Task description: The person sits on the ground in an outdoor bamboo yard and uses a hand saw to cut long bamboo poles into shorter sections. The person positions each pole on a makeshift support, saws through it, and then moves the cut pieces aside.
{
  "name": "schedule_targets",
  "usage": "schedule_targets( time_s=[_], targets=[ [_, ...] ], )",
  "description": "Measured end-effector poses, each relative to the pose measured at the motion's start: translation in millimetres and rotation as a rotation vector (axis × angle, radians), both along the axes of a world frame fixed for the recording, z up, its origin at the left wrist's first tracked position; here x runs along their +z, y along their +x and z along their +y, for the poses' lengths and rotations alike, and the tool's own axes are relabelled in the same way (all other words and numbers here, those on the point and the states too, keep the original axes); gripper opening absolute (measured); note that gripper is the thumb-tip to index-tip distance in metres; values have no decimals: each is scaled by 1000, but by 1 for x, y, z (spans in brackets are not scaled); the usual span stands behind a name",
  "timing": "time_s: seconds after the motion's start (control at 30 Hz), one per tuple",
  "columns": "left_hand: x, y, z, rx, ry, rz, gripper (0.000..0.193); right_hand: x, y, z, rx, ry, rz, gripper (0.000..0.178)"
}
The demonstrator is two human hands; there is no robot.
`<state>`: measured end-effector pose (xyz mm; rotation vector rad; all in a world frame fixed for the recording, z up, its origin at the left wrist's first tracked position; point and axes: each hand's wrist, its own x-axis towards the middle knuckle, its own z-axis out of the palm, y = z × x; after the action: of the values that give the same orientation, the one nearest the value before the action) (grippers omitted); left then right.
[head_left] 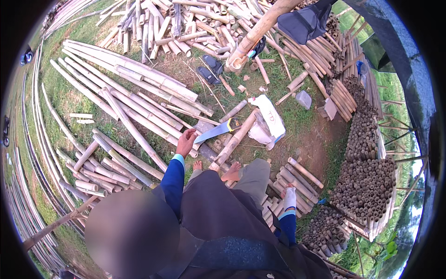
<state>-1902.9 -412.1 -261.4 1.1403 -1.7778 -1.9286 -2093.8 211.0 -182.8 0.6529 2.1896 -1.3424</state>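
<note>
My left hand (186, 142), in a blue sleeve, hangs bare beside the tip of a handsaw, fingers loosely bent and apart. The handsaw (214, 132) has a pale blade and a yellow and black handle. It lies across bamboo poles, and I see no grip on it. Low on the right, my right hand (289, 197) wears a white covering and is over a pile of short cut bamboo pieces (302, 179). Its fingers are too small to make out, and whether they hold a piece is unclear. A thick bamboo pole (237, 139) lies by my bare feet.
Long bamboo poles (134, 97) spread over the grass to the left. Cut lengths (204, 23) are heaped ahead. A white sack (268, 118), dark sandals (210, 69) and a clear plastic container (303, 99) lie nearby. Stacked bamboo (364, 190) lines the right, and an upright post (260, 35) stands ahead.
</note>
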Motion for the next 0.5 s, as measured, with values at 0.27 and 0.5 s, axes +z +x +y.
schedule_targets(
  time_s=[0.27,0.5],
  targets=[
    [-133,51,80,679,167,-182,42,-63,-266,-113,519,-38,-221,32],
    [-124,85,412,1754,824,-246,16,-103,-491,-178,912,-25,-149,43]
  ],
)
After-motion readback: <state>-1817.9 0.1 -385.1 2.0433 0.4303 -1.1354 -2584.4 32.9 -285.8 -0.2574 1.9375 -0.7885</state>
